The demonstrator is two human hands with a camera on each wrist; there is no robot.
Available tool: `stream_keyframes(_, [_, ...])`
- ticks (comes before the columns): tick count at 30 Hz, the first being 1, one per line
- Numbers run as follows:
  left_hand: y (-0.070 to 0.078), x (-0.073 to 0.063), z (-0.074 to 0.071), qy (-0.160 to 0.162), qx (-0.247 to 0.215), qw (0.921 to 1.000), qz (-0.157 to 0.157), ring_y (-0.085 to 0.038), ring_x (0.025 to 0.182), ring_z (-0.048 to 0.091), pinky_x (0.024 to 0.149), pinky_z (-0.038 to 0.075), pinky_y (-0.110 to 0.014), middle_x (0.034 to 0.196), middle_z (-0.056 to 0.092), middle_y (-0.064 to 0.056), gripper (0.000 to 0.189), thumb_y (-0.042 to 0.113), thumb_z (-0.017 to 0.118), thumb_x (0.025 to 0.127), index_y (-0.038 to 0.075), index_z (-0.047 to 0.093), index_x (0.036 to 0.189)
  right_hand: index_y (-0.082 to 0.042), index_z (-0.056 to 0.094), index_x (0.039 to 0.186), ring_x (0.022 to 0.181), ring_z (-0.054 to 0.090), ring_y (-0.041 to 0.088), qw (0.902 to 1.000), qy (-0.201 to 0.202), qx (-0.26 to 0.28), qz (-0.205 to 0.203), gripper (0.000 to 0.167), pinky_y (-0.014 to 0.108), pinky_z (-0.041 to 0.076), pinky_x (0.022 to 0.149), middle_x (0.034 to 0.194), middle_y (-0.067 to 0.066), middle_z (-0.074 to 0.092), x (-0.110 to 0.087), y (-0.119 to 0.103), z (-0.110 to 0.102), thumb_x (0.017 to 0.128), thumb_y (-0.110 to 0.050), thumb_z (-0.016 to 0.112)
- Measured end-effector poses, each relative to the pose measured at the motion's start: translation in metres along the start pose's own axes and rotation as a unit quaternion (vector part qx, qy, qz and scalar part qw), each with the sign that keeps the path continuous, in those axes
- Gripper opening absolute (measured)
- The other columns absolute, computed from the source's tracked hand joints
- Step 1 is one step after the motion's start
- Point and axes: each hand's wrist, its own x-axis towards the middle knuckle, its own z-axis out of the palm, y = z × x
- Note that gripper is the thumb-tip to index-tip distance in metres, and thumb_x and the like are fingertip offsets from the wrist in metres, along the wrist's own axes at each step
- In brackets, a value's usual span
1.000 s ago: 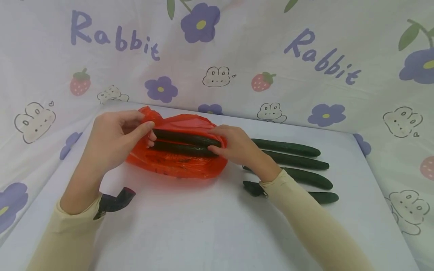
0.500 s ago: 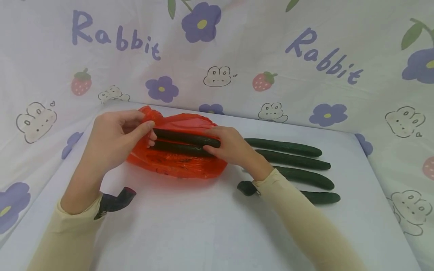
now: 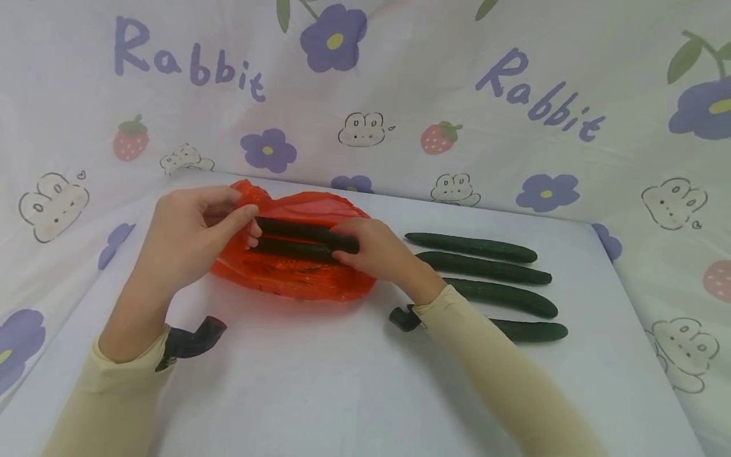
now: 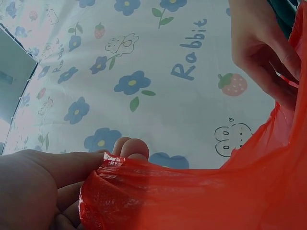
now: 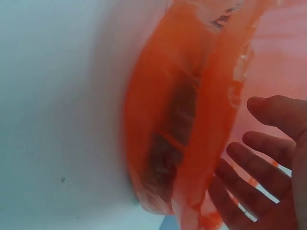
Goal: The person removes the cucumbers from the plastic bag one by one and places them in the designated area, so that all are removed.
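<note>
A red plastic bag (image 3: 302,285) lies toward the left of the white table with its mouth spread. My left hand (image 3: 194,235) pinches the bag's edge between thumb and fingers, and the left wrist view shows the gathered film (image 4: 112,165) there. Two dark green cucumbers (image 3: 291,230) lie side by side in the mouth, their left ends hidden behind the left fingers. At their right ends is my right hand (image 3: 374,251), fingertips over the upper cucumber and thumb at the lower one. In the right wrist view its fingers (image 5: 259,148) are spread and nearly straight beside the film.
Several more cucumbers (image 3: 471,247) lie in a spaced column on the white table (image 3: 320,393) at right, partly hidden by the right forearm. A printed cloth (image 3: 394,82) with flowers and rabbits hangs behind. Dark wrist-worn pieces (image 3: 197,336) stick out from the sleeves.
My right hand has shifted left along the cucumbers in the bag, covering more of their right ends. The left hand keeps its place on the bag.
</note>
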Motion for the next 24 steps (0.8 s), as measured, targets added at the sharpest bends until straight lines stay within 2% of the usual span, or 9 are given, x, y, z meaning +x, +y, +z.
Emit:
stream_keyframes(6, [-0.001,-0.001,-0.001,-0.002,-0.002,1.0,0.0,-0.013,0.077,0.076,0.079,0.055,-0.014,0.086,0.077,-0.005,0.015,0.019,0.073,0.107,0.006,0.079,0.111,-0.009,0.069,0.144,0.13,0.063,0.024,0.9989,-0.01,-0.044,0.014,0.049,0.045,0.05,0.114,0.136,0.005,0.072,0.007,0.0,0.011,0.1,-0.028,0.081])
stream_keyframes(15, [-0.001,0.0,0.002,-0.009,-0.012,0.9999,-0.002,-0.014,0.077,0.077,0.078,0.057,-0.015,0.086,0.077,-0.005,0.016,0.019,0.074,0.106,0.005,0.079,0.111,-0.01,0.07,0.143,0.133,0.061,0.025,0.997,-0.027,-0.069,0.022,0.046,0.044,0.05,0.114,0.135,0.004,0.072,0.014,0.0,0.02,0.101,-0.027,0.079])
stream_keyframes(24, [-0.001,0.001,0.001,-0.012,-0.001,0.9999,-0.004,-0.014,0.078,0.076,0.078,0.056,-0.015,0.085,0.076,-0.004,0.016,0.021,0.073,0.107,0.007,0.079,0.11,-0.01,0.073,0.138,0.123,0.064,0.022,0.9966,-0.034,-0.073,0.02,0.041,0.04,0.052,0.11,0.127,0.002,0.074,0.019,-0.001,0.026,0.1,-0.024,0.08])
